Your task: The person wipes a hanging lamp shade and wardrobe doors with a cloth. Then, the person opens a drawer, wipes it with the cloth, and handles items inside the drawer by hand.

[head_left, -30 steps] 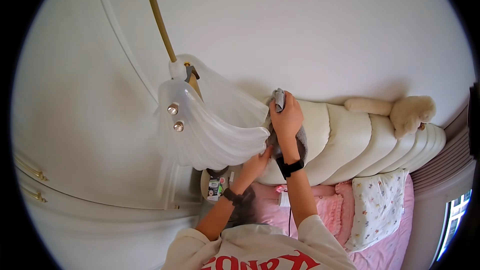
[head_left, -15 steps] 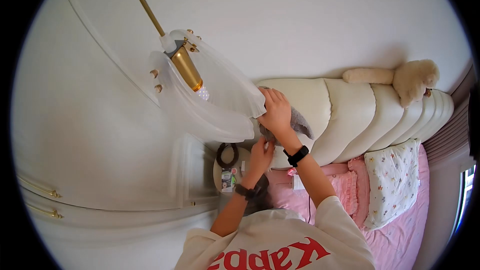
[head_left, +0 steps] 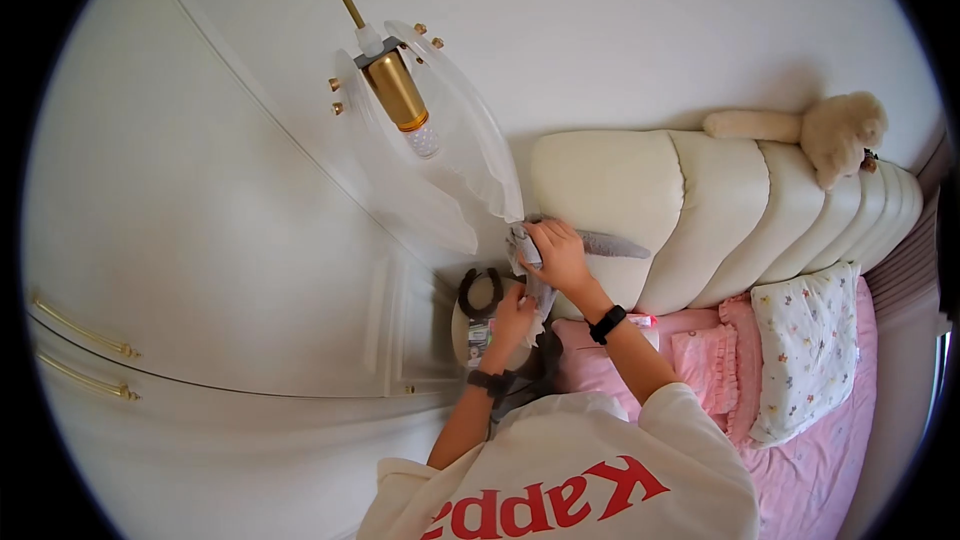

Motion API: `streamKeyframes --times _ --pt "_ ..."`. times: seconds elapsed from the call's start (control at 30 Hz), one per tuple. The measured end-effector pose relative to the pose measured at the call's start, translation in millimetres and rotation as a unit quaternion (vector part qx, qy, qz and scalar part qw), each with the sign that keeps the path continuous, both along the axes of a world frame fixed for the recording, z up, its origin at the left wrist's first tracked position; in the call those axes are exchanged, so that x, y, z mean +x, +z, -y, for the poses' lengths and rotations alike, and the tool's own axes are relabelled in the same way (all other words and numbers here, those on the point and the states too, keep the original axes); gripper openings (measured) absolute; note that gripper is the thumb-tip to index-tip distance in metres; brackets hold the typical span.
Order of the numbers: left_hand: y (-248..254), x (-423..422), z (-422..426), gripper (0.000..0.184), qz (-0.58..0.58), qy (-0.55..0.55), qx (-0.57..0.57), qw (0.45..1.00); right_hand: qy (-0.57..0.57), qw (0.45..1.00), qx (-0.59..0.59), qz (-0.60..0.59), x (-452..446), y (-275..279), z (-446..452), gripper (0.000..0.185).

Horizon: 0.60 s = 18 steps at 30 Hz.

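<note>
A grey cloth (head_left: pixel 612 244) is bunched between my two hands, with one corner sticking out to the right in front of the headboard. My right hand (head_left: pixel 558 252) has its fingers closed around the upper part of it. Lower and to the left, my left hand (head_left: pixel 514 318) pinches the cloth's lower part, its fingertips partly hidden. Just above my right hand hangs a pendant lamp with frosted, petal-like glass panels (head_left: pixel 478 130) around a gold bulb holder (head_left: pixel 396 90). The tip of one panel ends close to the cloth; I cannot tell whether they touch.
A round bedside table (head_left: pixel 461 338) below my left hand holds a dark ring-shaped object (head_left: pixel 467 290) and small packages. At right are a padded cream headboard (head_left: pixel 605 165), a plush toy (head_left: pixel 838 138), a floral pillow (head_left: pixel 808 355) and pink bedding. White cabinets (head_left: pixel 230 240) stand left.
My right hand has come down off the edge of the lamp's glass, bringing the grey cloth with it. The view has shifted slightly, and the lamp's panels now appear narrower.
</note>
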<state>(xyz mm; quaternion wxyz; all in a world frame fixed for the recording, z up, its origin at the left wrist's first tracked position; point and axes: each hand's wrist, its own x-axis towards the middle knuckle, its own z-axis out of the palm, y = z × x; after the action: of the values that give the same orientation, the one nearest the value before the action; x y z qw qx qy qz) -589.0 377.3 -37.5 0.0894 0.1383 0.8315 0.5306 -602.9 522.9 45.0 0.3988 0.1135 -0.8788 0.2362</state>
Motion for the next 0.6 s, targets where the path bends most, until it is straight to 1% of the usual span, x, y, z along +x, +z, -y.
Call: streamKeyframes --times 0.1,0.13,0.2,0.23,0.3,0.33,0.37,0.4,0.43,0.47,0.5,0.53,0.57,0.6 --pt "-36.7 -2.4 24.2 0.018 -0.011 0.009 -0.009 1.0 0.002 0.98 -0.008 0.197 6.3 -43.9 4.8 0.043" --pt "-39.6 -0.9 33.4 0.016 -0.009 0.006 -0.013 1.0 -0.023 0.966 -0.045 0.255 15.0 -48.2 5.9 0.041" --pt "-35.9 2.5 54.8 0.015 0.032 0.019 -0.017 0.999 -0.075 0.921 -0.118 0.363 28.7 -53.2 5.5 0.04" --pt "-28.4 4.1 61.0 0.015 0.053 0.025 -0.018 0.998 -0.039 0.921 -0.173 0.348 35.3 -64.0 -1.3 0.041" --pt "-12.2 6.7 65.7 0.014 0.026 0.025 0.01 0.999 0.031 0.906 -0.281 0.316 48.1 -89.7 -17.0 0.043" --pt "-8.3 6.5 65.6 0.013 0.014 0.025 0.026 0.999 0.056 0.883 -0.289 0.366 56.5 -90.6 -20.2 0.044" --pt "-9.5 3.4 64.0 0.013 -0.023 0.037 0.037 0.998 0.081 0.857 -0.295 0.415 65.5 -91.0 -23.7 0.045" --pt "-10.8 -1.3 61.0 0.012 -0.058 0.049 0.048 0.996 0.104 0.827 -0.301 0.463 72.8 -85.4 -25.2 0.046" --pt "-11.5 -4.1 57.7 0.012 -0.091 0.061 0.058 0.992 0.097 0.794 -0.331 0.5 79.5 -67.9 -23.2 0.047" --pt "-3.8 -5.1 53.1 0.011 -0.079 0.067 0.07 0.992 0.089 0.758 -0.361 0.536 85.9 -43.0 -19.6 0.048" --pt "9.9 -6.4 48.2 0.011 -0.067 0.072 0.083 0.992 0.079 0.72 -0.39 0.569 90.5 -31.2 -17.7 0.05" --pt "17.0 -8.2 44.8 0.011 -0.056 0.078 0.096 0.991 0.123 0.711 -0.434 0.539 95.6 -34.6 -18.1 0.051" --pt "6.6 -13.2 44.0 0.011 -0.07 0.091 0.102 0.988 0.167 0.7 -0.476 0.506 101.6 -39.2 -18.3 0.053" --pt "11.0 -14.2 42.9 0.011 -0.067 0.073 0.1 0.99 0.21 0.685 -0.515 0.47 105.4 -40.0 -18.2 0.055"
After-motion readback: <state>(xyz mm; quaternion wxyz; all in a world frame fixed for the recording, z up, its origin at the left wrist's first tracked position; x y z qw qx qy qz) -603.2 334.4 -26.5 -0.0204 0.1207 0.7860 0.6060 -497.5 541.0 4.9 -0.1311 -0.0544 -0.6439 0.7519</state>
